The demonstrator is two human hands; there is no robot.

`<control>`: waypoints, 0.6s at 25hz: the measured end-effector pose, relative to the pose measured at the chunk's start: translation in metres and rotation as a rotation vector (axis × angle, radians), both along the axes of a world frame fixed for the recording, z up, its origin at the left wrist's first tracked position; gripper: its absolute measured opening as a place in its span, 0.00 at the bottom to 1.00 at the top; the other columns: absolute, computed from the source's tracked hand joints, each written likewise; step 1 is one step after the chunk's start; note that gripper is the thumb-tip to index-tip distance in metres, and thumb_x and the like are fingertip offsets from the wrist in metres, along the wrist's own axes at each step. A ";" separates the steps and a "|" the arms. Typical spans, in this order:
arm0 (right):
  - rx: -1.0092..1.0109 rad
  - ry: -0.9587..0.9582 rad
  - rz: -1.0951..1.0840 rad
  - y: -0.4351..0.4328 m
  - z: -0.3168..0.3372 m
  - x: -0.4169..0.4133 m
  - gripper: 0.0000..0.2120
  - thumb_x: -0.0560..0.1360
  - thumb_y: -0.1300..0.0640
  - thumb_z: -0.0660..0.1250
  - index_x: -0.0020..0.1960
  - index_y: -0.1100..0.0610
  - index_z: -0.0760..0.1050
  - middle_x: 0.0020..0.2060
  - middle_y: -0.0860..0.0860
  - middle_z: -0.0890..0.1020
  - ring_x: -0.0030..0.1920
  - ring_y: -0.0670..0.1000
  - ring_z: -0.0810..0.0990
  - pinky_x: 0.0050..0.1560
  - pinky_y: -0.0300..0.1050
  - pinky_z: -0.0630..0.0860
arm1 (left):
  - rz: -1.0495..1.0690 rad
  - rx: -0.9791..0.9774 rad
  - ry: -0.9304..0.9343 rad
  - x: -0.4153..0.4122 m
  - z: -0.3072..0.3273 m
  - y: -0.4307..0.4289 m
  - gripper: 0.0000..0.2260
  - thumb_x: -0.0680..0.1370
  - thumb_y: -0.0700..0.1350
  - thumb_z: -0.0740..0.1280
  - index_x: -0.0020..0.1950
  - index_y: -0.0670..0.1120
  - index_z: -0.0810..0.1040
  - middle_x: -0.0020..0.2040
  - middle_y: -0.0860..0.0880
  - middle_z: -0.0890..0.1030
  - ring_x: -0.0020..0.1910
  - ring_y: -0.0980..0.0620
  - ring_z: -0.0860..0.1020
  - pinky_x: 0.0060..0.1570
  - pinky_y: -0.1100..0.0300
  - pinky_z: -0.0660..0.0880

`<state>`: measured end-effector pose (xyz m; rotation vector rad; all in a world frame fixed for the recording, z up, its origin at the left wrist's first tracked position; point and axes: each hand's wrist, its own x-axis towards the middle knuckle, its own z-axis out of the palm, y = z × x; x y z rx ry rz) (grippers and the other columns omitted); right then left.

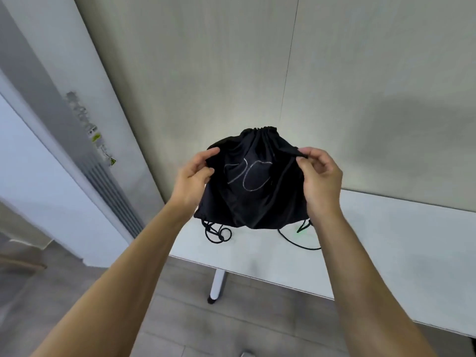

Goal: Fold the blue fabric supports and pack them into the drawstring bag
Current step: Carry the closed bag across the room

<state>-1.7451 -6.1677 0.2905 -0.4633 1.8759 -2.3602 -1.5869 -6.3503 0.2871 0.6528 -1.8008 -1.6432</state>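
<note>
Left hand: the left hand (195, 173) pinches the upper left shoulder of the black drawstring bag (251, 186), thumb on top of the cloth and fingers curled beneath it.
Right hand: the right hand (318, 176) pinches a fold at the upper right shoulder, thumb and forefinger closed on the fabric, the other fingers loosely bent.
Bag: held up between the two hands above the near part of the white table (386, 243), printed face toward the camera; its mouth (260, 130) is gathered shut at the top, away from the person.
Cords: the black drawstring cords (215, 234) hang from the bag's lower corners and trail onto the tabletop on both sides.
Blue supports: none can be seen; whether they are inside the bag or out of view cannot be told.
Step in hand: judged as handling the bag itself, either readying it for opening or checking it after closing; the cinched mouth suits both.
Next move: if packing is still to come, the fingers would need to travel to the gathered mouth and spread it apart against the cords.
Edges: the table's front edge (270, 276) runs just below the bag, with floor beyond it, so anything dropped near there could slide off.
Open room: bare tabletop stretches to the right; the wall (360, 73) stands close behind, and a ribbed white unit (103, 181) stands to the left.
</note>
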 end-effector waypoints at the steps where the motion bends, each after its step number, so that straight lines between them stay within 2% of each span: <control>1: 0.026 -0.043 0.007 -0.001 -0.020 -0.001 0.08 0.76 0.67 0.69 0.50 0.57 0.83 0.40 0.46 0.86 0.44 0.43 0.84 0.51 0.37 0.78 | -0.001 0.027 -0.023 -0.002 -0.017 -0.004 0.21 0.80 0.29 0.58 0.65 0.47 0.80 0.31 0.58 0.68 0.39 0.56 0.69 0.58 0.56 0.70; 3: 0.078 -0.124 0.010 -0.003 -0.054 -0.003 0.08 0.76 0.68 0.69 0.50 0.58 0.83 0.45 0.50 0.87 0.47 0.46 0.85 0.54 0.40 0.79 | -0.007 0.065 -0.091 -0.004 -0.049 -0.013 0.21 0.80 0.29 0.58 0.64 0.49 0.81 0.34 0.55 0.72 0.40 0.57 0.73 0.61 0.56 0.73; 5: 0.125 -0.173 -0.015 -0.007 -0.079 -0.010 0.07 0.76 0.67 0.69 0.51 0.58 0.83 0.47 0.51 0.87 0.48 0.47 0.85 0.54 0.39 0.79 | -0.003 0.065 -0.183 -0.007 -0.077 -0.023 0.22 0.79 0.31 0.60 0.62 0.54 0.82 0.44 0.46 0.80 0.46 0.53 0.77 0.64 0.53 0.76; 7: 0.172 -0.205 -0.044 -0.013 -0.094 -0.020 0.07 0.76 0.66 0.70 0.51 0.57 0.83 0.46 0.50 0.87 0.45 0.44 0.85 0.49 0.36 0.78 | 0.013 0.066 -0.280 -0.015 -0.091 -0.033 0.23 0.78 0.34 0.61 0.61 0.59 0.82 0.53 0.43 0.83 0.47 0.54 0.80 0.55 0.63 0.78; 9: 0.250 -0.244 -0.076 -0.025 -0.109 -0.038 0.07 0.76 0.64 0.70 0.51 0.55 0.83 0.44 0.48 0.86 0.42 0.43 0.83 0.46 0.36 0.78 | 0.013 0.038 -0.387 -0.035 -0.105 -0.044 0.22 0.79 0.36 0.61 0.63 0.59 0.80 0.52 0.46 0.82 0.40 0.62 0.79 0.40 0.74 0.74; 11: 0.349 -0.272 -0.116 -0.037 -0.133 -0.056 0.08 0.76 0.63 0.69 0.49 0.52 0.83 0.42 0.45 0.85 0.42 0.45 0.83 0.49 0.42 0.80 | -0.032 -0.008 -0.475 -0.060 -0.123 -0.055 0.21 0.79 0.36 0.61 0.67 0.57 0.78 0.52 0.47 0.81 0.35 0.64 0.78 0.35 0.74 0.72; 12: 0.393 -0.283 -0.135 -0.044 -0.147 -0.066 0.08 0.76 0.62 0.69 0.48 0.50 0.83 0.43 0.45 0.85 0.44 0.46 0.84 0.53 0.46 0.81 | -0.067 -0.022 -0.507 -0.074 -0.134 -0.062 0.21 0.79 0.37 0.61 0.68 0.56 0.77 0.54 0.47 0.81 0.39 0.61 0.80 0.39 0.72 0.74; 13: 0.433 -0.285 -0.158 -0.050 -0.160 -0.076 0.08 0.76 0.62 0.69 0.48 0.49 0.82 0.44 0.45 0.85 0.46 0.47 0.84 0.57 0.49 0.81 | -0.101 -0.040 -0.539 -0.087 -0.146 -0.069 0.22 0.79 0.37 0.62 0.70 0.55 0.75 0.58 0.46 0.81 0.47 0.57 0.81 0.48 0.68 0.77; 14: 0.473 -0.274 -0.180 -0.055 -0.174 -0.085 0.08 0.76 0.61 0.69 0.50 0.49 0.82 0.45 0.44 0.85 0.49 0.48 0.84 0.59 0.51 0.80 | -0.138 -0.075 -0.574 -0.100 -0.159 -0.077 0.23 0.79 0.39 0.63 0.73 0.54 0.72 0.65 0.46 0.78 0.58 0.52 0.80 0.60 0.61 0.76; 15: 0.513 -0.255 -0.182 -0.058 -0.185 -0.092 0.09 0.76 0.59 0.68 0.53 0.48 0.81 0.49 0.44 0.84 0.52 0.48 0.83 0.62 0.51 0.78 | -0.176 -0.139 -0.621 -0.111 -0.170 -0.084 0.25 0.79 0.41 0.64 0.76 0.54 0.68 0.72 0.46 0.72 0.68 0.48 0.74 0.70 0.54 0.71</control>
